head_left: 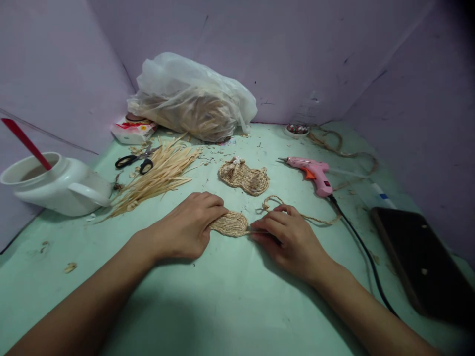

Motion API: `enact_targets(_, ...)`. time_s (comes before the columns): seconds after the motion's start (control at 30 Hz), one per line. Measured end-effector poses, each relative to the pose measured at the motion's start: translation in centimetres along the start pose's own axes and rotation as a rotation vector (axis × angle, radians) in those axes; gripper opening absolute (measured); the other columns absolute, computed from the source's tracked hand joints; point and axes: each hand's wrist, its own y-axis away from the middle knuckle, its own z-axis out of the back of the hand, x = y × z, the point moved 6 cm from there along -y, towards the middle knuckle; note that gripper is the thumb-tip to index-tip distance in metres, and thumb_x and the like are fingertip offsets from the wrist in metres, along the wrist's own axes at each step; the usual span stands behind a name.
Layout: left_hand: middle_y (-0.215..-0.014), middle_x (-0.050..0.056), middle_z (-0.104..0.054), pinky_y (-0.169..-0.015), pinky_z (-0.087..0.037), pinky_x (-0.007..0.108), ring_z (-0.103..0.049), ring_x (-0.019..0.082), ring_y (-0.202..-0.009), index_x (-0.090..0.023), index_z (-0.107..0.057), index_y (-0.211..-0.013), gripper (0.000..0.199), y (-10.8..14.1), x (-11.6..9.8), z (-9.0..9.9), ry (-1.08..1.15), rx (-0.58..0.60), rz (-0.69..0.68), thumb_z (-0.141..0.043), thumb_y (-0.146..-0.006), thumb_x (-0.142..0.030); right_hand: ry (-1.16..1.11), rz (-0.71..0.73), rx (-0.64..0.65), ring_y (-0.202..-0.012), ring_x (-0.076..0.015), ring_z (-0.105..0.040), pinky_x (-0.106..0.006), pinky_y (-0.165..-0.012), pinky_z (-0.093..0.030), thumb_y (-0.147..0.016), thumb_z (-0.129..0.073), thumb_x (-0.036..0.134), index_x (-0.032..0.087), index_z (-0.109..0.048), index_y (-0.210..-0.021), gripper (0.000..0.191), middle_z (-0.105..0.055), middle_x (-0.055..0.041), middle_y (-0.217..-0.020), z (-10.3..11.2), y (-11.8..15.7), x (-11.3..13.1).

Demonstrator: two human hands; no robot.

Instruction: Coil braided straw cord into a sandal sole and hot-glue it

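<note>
- Clasps with the left hand point(187, 225) the left end of a flat, rounded, tan piece of coiled straw cord point(230, 224), fingers closed over it.
- Pinches with the right hand point(289, 242) a thin strand at that piece's right edge, in a narrow grip.
- Lies between both hands, low over the pale green tabletop point(237, 306).
- Curves out from behind the right hand toward the right: a loose, twisted, tan straw cord point(319, 221).
- Rests just beyond the coiled piece: a tan, sole-shaped straw piece with white beads point(245, 178).
- Lies farther right, nozzle to the left: a pink glue gun with an orange trigger point(309, 168).
- Sits near the right edge: a dark, flat, rectangular object point(419, 262).
- Spreads beyond the left hand: a bundle of pale straw strips point(159, 170), with black-handled scissors point(127, 161) against it.
- Stands at far left: a white plastic container with a handle point(85, 185), holding a red stick point(27, 143).
- Rests at the back: a translucent white plastic bag point(196, 94), beside a red-and-white box point(133, 132).
- Sits at back right: a small white dish of beads point(297, 130).
</note>
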Motion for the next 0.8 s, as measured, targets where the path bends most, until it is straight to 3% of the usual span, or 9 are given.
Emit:
enact_targets(0.2, -0.11, 0.009, -0.057, -0.093, -0.042, 0.041, -0.051, 0.024, -0.105, -0.017, -0.057, -0.112, 0.046, -0.1, -0.1, 0.0, -0.002, 0.055, 0.027, -0.048, -0.068, -0.003, 0.083, 0.225, -0.021, -0.062, -0.0137, -0.054, -0.034, -0.07, -0.037, -0.083, -0.046, 0.005, 0.016, -0.064, -0.083, 0.021, -0.063, -0.0047, -0.073, 0.4, 0.7, 1.1)
enact_targets(0.3, -0.11, 0.009, -0.057, -0.093, -0.041, 0.041, -0.051, 0.025, -0.105, -0.017, -0.057, -0.112, 0.046, -0.1, 0.0, 0.1, -0.008, 0.057, 0.036, -0.048, -0.068, -0.004, 0.102, 0.236, -0.046, -0.062, -0.0132, -0.054, -0.034, -0.071, -0.037, -0.085, -0.049, 0.007, 0.016, -0.065, -0.083, 0.018, -0.064, -0.0044, -0.072, 0.5, 0.8, 1.1)
enact_targets(0.47, -0.11, 0.009, -0.057, -0.093, -0.04, 0.042, -0.05, 0.025, -0.105, -0.017, -0.058, -0.111, 0.046, 0.0, 0.0, 0.0, -0.005, 0.068, 0.038, -0.048, -0.068, -0.004, 0.111, 0.183, -0.112, -0.057, -0.0123, -0.054, -0.037, -0.072, -0.035, -0.083, -0.058, 0.015, 0.019, -0.068, -0.083, 0.01, -0.065, -0.0018, -0.068, 0.5, 0.5, 0.9)
enact_targets(0.57, -0.11, 0.009, -0.057, -0.093, -0.04, 0.041, -0.05, 0.024, -0.105, -0.018, -0.057, -0.111, 0.046, 0.0, 0.0, 0.0, 0.002, 0.066, 0.037, -0.047, -0.069, -0.004, 0.006, 0.057, -0.146, -0.061, -0.0138, -0.056, -0.036, -0.071, -0.034, -0.08, -0.062, 0.017, 0.019, -0.068, -0.077, 0.007, -0.065, -0.0016, -0.068, 0.6, 0.2, 0.4)
enact_targets(0.8, -0.111, 0.009, -0.056, -0.093, -0.04, 0.041, -0.05, 0.023, -0.105, -0.017, -0.056, -0.113, 0.047, 0.0, 0.2, -0.2, 0.008, 0.074, 0.037, -0.047, -0.069, -0.004, -0.097, -0.175, -0.056, -0.067, -0.0165, -0.059, -0.035, -0.07, -0.033, -0.074, -0.069, 0.019, 0.02, -0.068, -0.073, 0.002, -0.067, 0.0003, -0.068, 0.0, -0.2, -0.7)
